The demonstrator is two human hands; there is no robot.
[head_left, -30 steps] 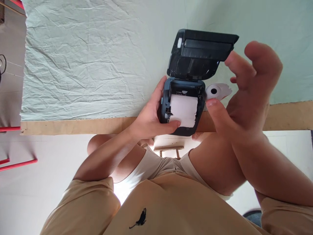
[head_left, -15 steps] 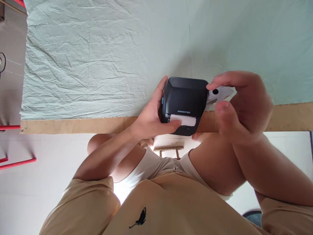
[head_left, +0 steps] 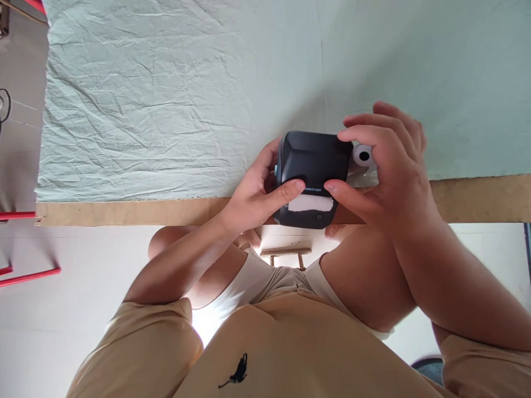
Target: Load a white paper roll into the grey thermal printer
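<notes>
A black label printer [head_left: 311, 160] sits at the table's near edge, its lid down. A strip of white label paper [head_left: 311, 203] sticks out of its front slot. My left hand [head_left: 263, 193] grips the printer's left side, fingers behind it and thumb flat on the lid, near the printed brand name. From the right, my right hand [head_left: 385, 166] takes hold of the lid, with fingertips at the far right corner and thumb by the front edge. Under that hand, beside the printer, a white roll [head_left: 362, 156] with a dark core is partly hidden.
A wrinkled pale green cloth [head_left: 145, 110] covers the table, with a brown border strip [head_left: 124, 213] along the near edge. Red metal bars [head_left: 33, 276] stand on the floor at left. My legs are under the table edge.
My left thumb has gone from the paper strip up onto the lid. My right hand has moved left from beside the printer, and its fingertips and thumb now touch the lid.
</notes>
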